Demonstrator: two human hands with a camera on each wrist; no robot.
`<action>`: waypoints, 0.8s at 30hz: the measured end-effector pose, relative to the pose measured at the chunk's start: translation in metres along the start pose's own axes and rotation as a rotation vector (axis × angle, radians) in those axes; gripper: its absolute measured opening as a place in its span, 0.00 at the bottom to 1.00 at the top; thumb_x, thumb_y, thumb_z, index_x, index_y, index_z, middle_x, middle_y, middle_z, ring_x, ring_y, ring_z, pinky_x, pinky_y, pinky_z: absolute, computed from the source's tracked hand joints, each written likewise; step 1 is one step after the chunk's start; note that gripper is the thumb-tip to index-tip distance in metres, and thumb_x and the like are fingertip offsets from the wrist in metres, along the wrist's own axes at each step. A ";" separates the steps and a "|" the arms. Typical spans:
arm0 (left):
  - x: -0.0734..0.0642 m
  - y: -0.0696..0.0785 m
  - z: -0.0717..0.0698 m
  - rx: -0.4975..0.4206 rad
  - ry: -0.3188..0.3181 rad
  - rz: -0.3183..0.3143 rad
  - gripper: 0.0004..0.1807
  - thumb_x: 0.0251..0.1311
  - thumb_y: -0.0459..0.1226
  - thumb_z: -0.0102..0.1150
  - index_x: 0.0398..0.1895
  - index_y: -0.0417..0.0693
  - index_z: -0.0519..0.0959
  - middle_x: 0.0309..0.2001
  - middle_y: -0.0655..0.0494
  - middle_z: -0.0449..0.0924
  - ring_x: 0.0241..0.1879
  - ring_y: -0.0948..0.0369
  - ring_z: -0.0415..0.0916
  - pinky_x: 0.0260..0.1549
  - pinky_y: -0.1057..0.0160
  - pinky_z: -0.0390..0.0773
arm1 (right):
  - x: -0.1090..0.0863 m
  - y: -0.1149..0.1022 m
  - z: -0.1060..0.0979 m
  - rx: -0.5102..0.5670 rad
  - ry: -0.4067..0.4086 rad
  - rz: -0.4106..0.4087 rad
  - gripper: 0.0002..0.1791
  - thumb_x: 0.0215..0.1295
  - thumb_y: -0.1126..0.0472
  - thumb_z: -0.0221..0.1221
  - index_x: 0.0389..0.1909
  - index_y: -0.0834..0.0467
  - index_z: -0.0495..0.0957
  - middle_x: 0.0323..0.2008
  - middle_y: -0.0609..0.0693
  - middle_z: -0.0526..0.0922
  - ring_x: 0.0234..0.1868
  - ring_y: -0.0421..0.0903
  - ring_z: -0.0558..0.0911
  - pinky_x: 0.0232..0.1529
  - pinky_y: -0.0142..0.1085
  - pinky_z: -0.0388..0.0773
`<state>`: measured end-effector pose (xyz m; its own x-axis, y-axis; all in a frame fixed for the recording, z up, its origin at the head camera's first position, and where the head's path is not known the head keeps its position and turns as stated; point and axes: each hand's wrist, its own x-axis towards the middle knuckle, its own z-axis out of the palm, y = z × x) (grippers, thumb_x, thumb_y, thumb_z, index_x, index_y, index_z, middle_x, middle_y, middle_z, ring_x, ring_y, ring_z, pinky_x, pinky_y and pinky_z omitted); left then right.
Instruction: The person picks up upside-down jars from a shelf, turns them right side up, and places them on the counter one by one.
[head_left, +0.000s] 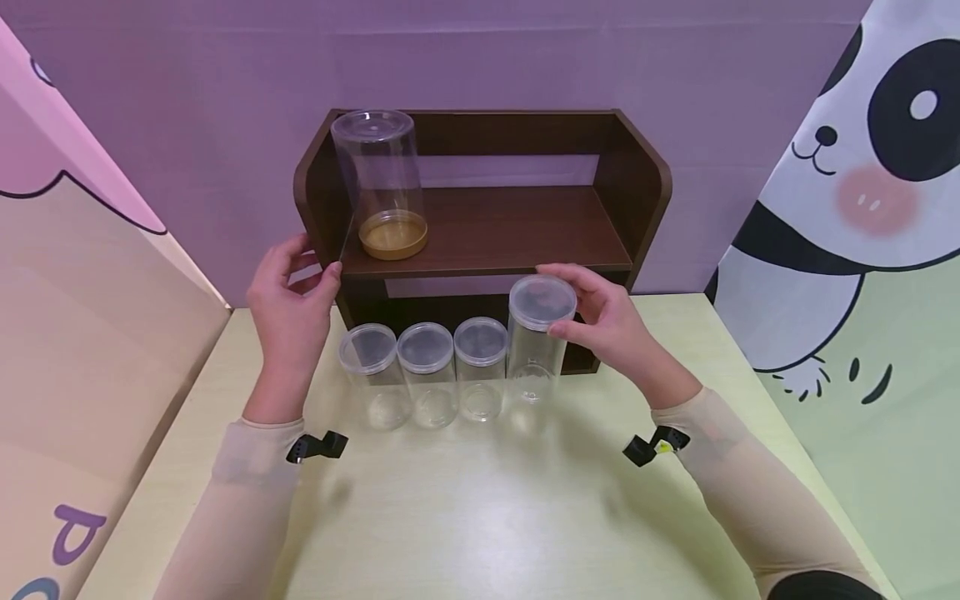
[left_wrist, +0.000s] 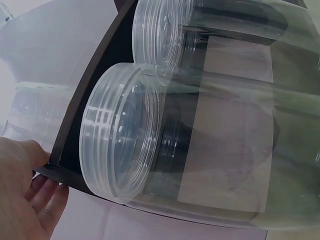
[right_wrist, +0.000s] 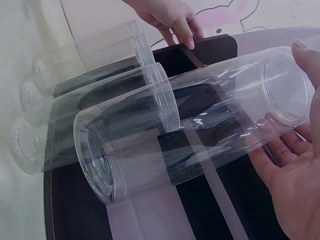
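My right hand [head_left: 603, 321] grips a tall clear plastic jar [right_wrist: 135, 135] near its lidded top, thumb on one side and fingers on the other. In the right wrist view the jar's base is offset toward the shelf from the bases of the other jars. My left hand [head_left: 292, 308] pinches the left front edge of a dark brown two-tier shelf [head_left: 517, 225], thumb in front and fingers round the outside. Three shorter clear jars with translucent lids, among them the leftmost jar [head_left: 367, 350], stand in a row before the shelf's lower tier.
On the upper tier, at the left, stands a large clear container [head_left: 382, 175] with a golden base. The shelf stands at the back of a pale table [head_left: 480, 508], against a purple wall [head_left: 480, 58]. Cartoon-printed panels flank both sides.
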<state>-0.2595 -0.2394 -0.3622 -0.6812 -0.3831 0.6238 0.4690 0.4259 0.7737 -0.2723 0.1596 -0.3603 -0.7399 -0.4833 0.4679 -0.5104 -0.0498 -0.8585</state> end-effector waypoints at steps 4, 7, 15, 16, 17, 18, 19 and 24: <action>0.000 -0.001 0.000 0.002 -0.004 0.002 0.21 0.68 0.32 0.75 0.63 0.45 0.88 0.53 0.52 0.86 0.53 0.62 0.86 0.53 0.66 0.88 | 0.002 0.003 -0.001 0.000 0.012 0.013 0.37 0.68 0.68 0.75 0.76 0.67 0.73 0.64 0.50 0.83 0.60 0.52 0.83 0.62 0.36 0.83; 0.000 -0.002 -0.001 0.004 -0.007 0.006 0.21 0.68 0.32 0.75 0.64 0.45 0.87 0.54 0.52 0.86 0.53 0.62 0.86 0.53 0.67 0.87 | 0.002 0.006 -0.002 0.003 0.021 0.025 0.37 0.68 0.70 0.74 0.76 0.67 0.73 0.63 0.50 0.84 0.59 0.52 0.84 0.60 0.35 0.84; -0.001 -0.003 0.000 0.005 -0.010 0.005 0.21 0.69 0.33 0.74 0.64 0.44 0.86 0.55 0.52 0.85 0.53 0.61 0.85 0.54 0.68 0.87 | -0.002 0.018 -0.004 -0.004 0.037 0.069 0.36 0.70 0.66 0.75 0.76 0.65 0.74 0.64 0.50 0.83 0.60 0.51 0.84 0.62 0.34 0.83; 0.000 -0.003 0.000 0.008 -0.009 0.004 0.21 0.70 0.33 0.74 0.64 0.44 0.86 0.55 0.53 0.85 0.53 0.61 0.85 0.54 0.68 0.87 | -0.003 0.020 -0.004 -0.009 0.038 0.076 0.36 0.70 0.67 0.75 0.76 0.65 0.74 0.65 0.50 0.83 0.61 0.51 0.83 0.62 0.34 0.83; 0.000 -0.003 0.000 0.012 -0.008 0.003 0.21 0.70 0.33 0.74 0.64 0.44 0.86 0.55 0.53 0.85 0.53 0.61 0.85 0.54 0.67 0.87 | -0.004 0.023 -0.004 -0.014 0.039 0.084 0.35 0.70 0.67 0.74 0.76 0.64 0.74 0.65 0.51 0.83 0.61 0.51 0.83 0.62 0.34 0.83; 0.000 -0.003 0.000 0.014 -0.008 0.002 0.21 0.70 0.33 0.74 0.64 0.44 0.86 0.55 0.52 0.85 0.53 0.61 0.85 0.54 0.67 0.87 | -0.006 0.025 -0.004 -0.019 0.040 0.093 0.35 0.70 0.69 0.74 0.76 0.64 0.74 0.65 0.51 0.82 0.61 0.51 0.83 0.62 0.34 0.83; 0.000 -0.003 0.000 0.015 -0.008 0.000 0.21 0.70 0.33 0.74 0.64 0.44 0.86 0.55 0.53 0.85 0.53 0.61 0.85 0.54 0.67 0.87 | -0.007 0.028 -0.003 -0.026 0.042 0.104 0.35 0.70 0.70 0.73 0.76 0.64 0.74 0.66 0.51 0.82 0.61 0.51 0.83 0.62 0.34 0.83; 0.000 -0.004 0.002 0.004 -0.006 0.001 0.20 0.69 0.33 0.74 0.63 0.43 0.86 0.55 0.52 0.85 0.53 0.61 0.85 0.54 0.67 0.87 | -0.014 0.044 0.000 -0.040 0.051 0.158 0.37 0.67 0.75 0.71 0.77 0.67 0.72 0.66 0.54 0.82 0.61 0.50 0.84 0.62 0.33 0.83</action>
<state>-0.2623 -0.2398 -0.3655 -0.6841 -0.3775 0.6241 0.4678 0.4294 0.7725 -0.2844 0.1640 -0.4051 -0.8333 -0.4371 0.3385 -0.4021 0.0591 -0.9137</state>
